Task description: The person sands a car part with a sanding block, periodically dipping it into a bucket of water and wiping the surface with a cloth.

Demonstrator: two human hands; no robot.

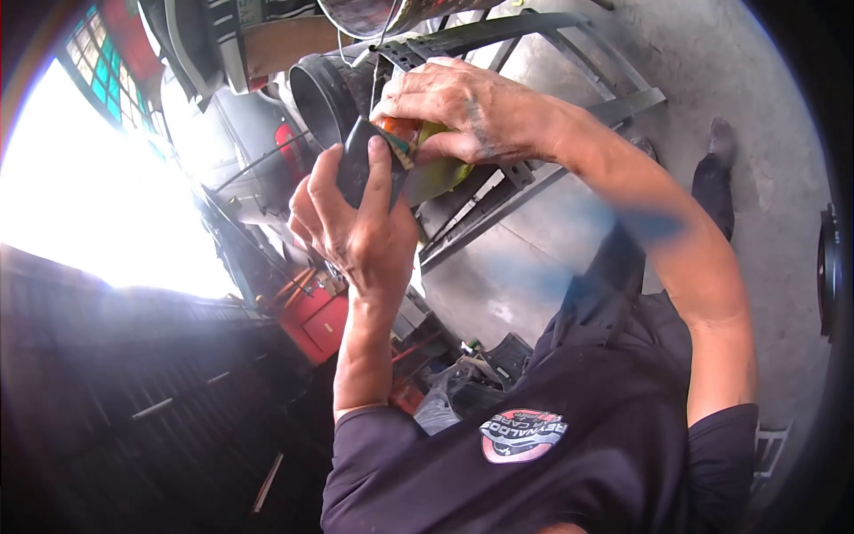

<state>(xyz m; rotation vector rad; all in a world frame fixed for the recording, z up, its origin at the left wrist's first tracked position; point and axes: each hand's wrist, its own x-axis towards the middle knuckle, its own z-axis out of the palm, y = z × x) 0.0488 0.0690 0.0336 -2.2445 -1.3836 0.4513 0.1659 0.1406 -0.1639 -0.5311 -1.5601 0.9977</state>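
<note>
My left hand (360,222) is closed around a dark, flat-sided block (357,160), with the index finger stretched along its face. Close to the block's edge is a small orange item (398,128) with a teal and tan strip beside it; its kind is not clear. My right hand (458,105) reaches in from the right, its fingers bent over the orange item and its thumb below. Under that thumb shows a yellow-green piece (442,169), partly hidden. Both hands meet in front of a black cylindrical part (322,100).
A metal frame stand (623,109) carries parts behind my hands. A red toolbox or cabinet (318,322) stands lower left. Plastic bags and black bins (507,358) lie near my legs on the concrete floor (498,267). Bright light enters at the left.
</note>
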